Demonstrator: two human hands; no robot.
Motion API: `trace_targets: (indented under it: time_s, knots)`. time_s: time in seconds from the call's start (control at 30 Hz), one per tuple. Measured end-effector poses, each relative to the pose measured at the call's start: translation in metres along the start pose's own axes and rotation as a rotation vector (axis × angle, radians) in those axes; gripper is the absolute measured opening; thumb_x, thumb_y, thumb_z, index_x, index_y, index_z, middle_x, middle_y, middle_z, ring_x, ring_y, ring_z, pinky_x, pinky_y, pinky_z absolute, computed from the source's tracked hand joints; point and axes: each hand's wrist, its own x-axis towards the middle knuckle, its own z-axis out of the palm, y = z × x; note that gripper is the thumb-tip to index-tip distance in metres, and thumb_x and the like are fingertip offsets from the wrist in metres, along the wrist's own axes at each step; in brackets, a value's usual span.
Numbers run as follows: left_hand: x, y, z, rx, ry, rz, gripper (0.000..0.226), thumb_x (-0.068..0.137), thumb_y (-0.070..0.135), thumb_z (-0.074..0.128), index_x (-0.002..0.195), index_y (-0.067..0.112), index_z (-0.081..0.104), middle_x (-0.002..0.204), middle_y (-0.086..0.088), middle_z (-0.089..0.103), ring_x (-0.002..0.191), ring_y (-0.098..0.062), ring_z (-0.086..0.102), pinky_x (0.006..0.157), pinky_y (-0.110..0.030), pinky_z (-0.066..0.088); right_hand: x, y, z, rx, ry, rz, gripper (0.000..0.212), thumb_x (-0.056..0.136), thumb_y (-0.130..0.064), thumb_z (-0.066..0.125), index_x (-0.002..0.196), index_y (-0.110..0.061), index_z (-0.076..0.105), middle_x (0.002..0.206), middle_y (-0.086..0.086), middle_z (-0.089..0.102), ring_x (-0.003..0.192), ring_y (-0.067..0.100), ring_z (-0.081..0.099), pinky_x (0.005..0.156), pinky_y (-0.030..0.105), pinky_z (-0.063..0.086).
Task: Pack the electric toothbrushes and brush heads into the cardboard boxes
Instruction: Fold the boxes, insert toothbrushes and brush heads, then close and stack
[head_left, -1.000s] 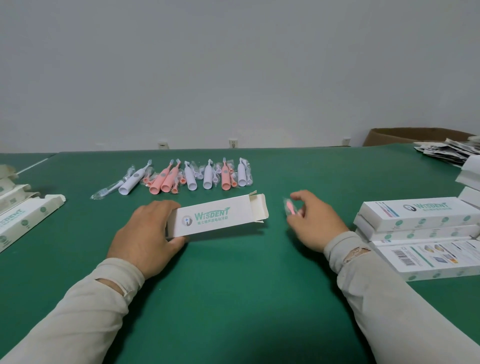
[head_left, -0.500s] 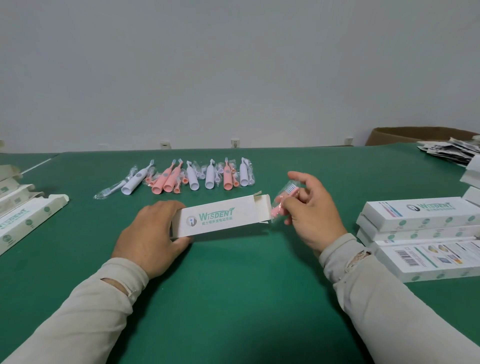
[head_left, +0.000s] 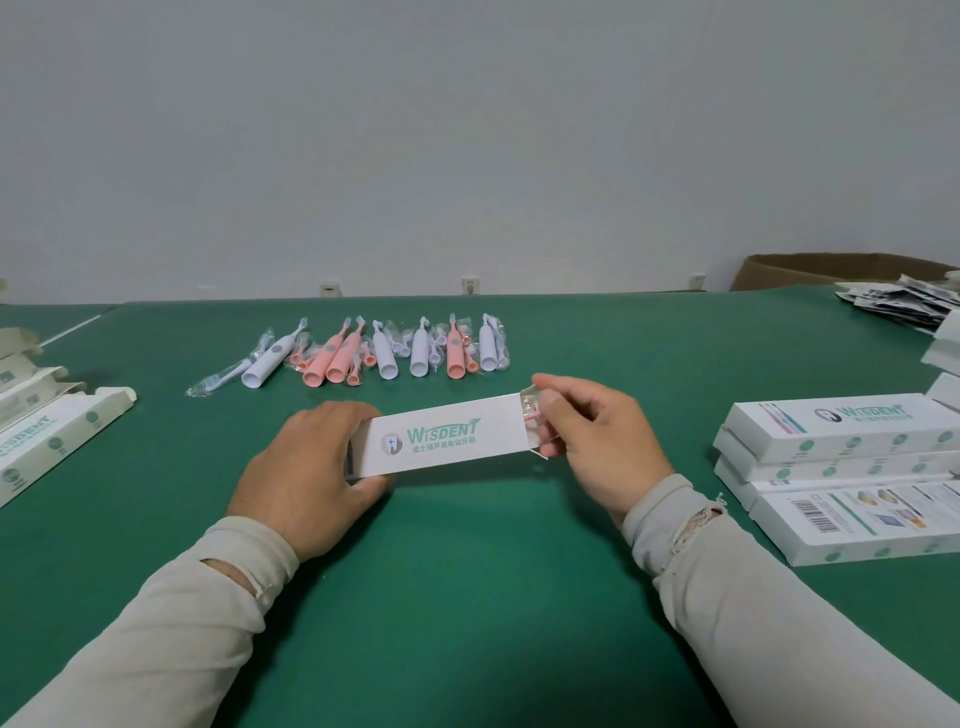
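Note:
A white WISDENT cardboard box (head_left: 447, 435) lies lengthwise just above the green table, its right end open. My left hand (head_left: 306, 467) grips its left end. At the open end, my right hand (head_left: 592, 434) pinches a pink brush head in a clear wrapper (head_left: 531, 415), which sits partly inside the box mouth. Further back lies a row of pink and white electric toothbrushes (head_left: 384, 353) with wrapped brush heads among them.
Closed white boxes are stacked at the right (head_left: 841, 441). Open empty boxes lie at the left edge (head_left: 47, 436). A pile of leaflets (head_left: 904, 304) and a brown carton (head_left: 831, 267) sit at the far right. The green table (head_left: 467, 571) spreads in front of me.
My right hand picked the wrapped pink brush head off the table, carried it left to the box's open end, and now has it partly inside. The left hand kept holding the box.

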Motion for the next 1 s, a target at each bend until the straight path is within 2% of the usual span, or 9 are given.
trace_targets:
  time_s: [0.07,0.17,0.3,0.53,0.7,0.77,0.87,0.93,1.0]
  knots:
    - [0.000,0.000,0.000,-0.002,0.004,-0.005,0.045,0.078,0.045,0.072,0.117,0.040,0.050,0.102,0.022,0.046,0.100,-0.011,0.045,0.077,-0.037,0.047,0.002,0.000,-0.004,-0.120,0.011,-0.032,0.025,0.096,-0.005,0.061,0.100,-0.028,0.070,0.072,-0.001,0.069,0.061,0.013,0.060,0.069,0.032,0.057]
    - [0.000,0.000,0.000,0.002,-0.002,-0.006,0.047,0.078,0.045,0.072,0.119,0.040,0.049,0.103,0.022,0.044,0.103,-0.012,0.046,0.080,-0.038,0.048,0.003,-0.001,-0.008,-0.068,0.045,-0.027,0.025,0.090,0.003,0.067,0.094,-0.021,0.062,0.082,0.006,0.068,0.066,0.013,0.069,0.069,0.024,0.057]
    - [0.000,-0.001,0.001,0.006,-0.019,-0.001,0.048,0.078,0.047,0.072,0.119,0.040,0.049,0.102,0.022,0.044,0.100,-0.011,0.045,0.081,-0.040,0.049,-0.001,0.000,-0.003,-0.159,0.077,-0.036,0.017,0.082,-0.006,0.078,0.082,-0.019,0.067,0.079,0.000,0.074,0.077,0.023,0.074,0.074,0.032,0.059]
    - [0.000,0.001,0.002,-0.001,-0.040,0.022,0.047,0.078,0.050,0.071,0.119,0.040,0.050,0.107,0.020,0.051,0.100,-0.010,0.047,0.081,-0.039,0.049,-0.005,-0.001,0.002,-0.166,0.077,-0.046,0.017,0.080,-0.003,0.075,0.071,-0.016,0.070,0.066,-0.008,0.072,0.054,0.006,0.061,0.059,0.024,0.054]
    - [0.000,0.002,0.002,-0.008,-0.034,0.018,0.046,0.078,0.048,0.072,0.117,0.040,0.049,0.104,0.020,0.048,0.099,-0.011,0.047,0.081,-0.041,0.050,-0.005,-0.002,0.003,-0.153,-0.060,-0.003,0.015,0.088,-0.003,0.059,0.080,-0.016,0.057,0.055,-0.005,0.060,0.051,0.012,0.052,0.057,0.028,0.045]
    - [0.000,0.001,0.002,-0.010,-0.034,0.020,0.046,0.078,0.046,0.072,0.117,0.040,0.049,0.103,0.020,0.049,0.097,-0.011,0.047,0.080,-0.040,0.050,-0.006,-0.003,0.005,-0.165,-0.156,0.047,0.004,0.080,-0.018,0.050,0.082,-0.017,0.054,0.057,-0.006,0.056,0.054,0.013,0.049,0.056,0.026,0.041]
    - [-0.001,-0.001,0.001,-0.005,-0.038,0.017,0.046,0.078,0.047,0.072,0.117,0.040,0.049,0.104,0.020,0.050,0.098,-0.011,0.047,0.080,-0.039,0.050,-0.007,-0.006,0.003,-0.220,-0.237,0.046,0.019,0.070,-0.028,0.044,0.083,-0.019,0.055,0.054,-0.012,0.053,0.056,0.010,0.049,0.057,0.025,0.040]
    - [0.000,-0.001,0.001,-0.013,-0.032,0.011,0.045,0.078,0.048,0.072,0.116,0.041,0.049,0.103,0.021,0.048,0.099,-0.010,0.046,0.080,-0.038,0.049,-0.006,-0.008,-0.002,-0.195,-0.197,-0.020,0.017,0.071,-0.026,0.049,0.085,-0.021,0.056,0.063,-0.006,0.061,0.058,0.013,0.049,0.060,0.029,0.042]
    - [0.000,-0.002,0.001,-0.019,-0.023,0.002,0.045,0.078,0.049,0.072,0.116,0.041,0.049,0.101,0.022,0.046,0.098,-0.009,0.046,0.078,-0.036,0.047,-0.003,-0.008,-0.012,-0.259,-0.130,-0.122,0.026,0.070,-0.028,0.055,0.096,-0.030,0.056,0.091,-0.009,0.070,0.061,0.008,0.047,0.062,0.026,0.044]
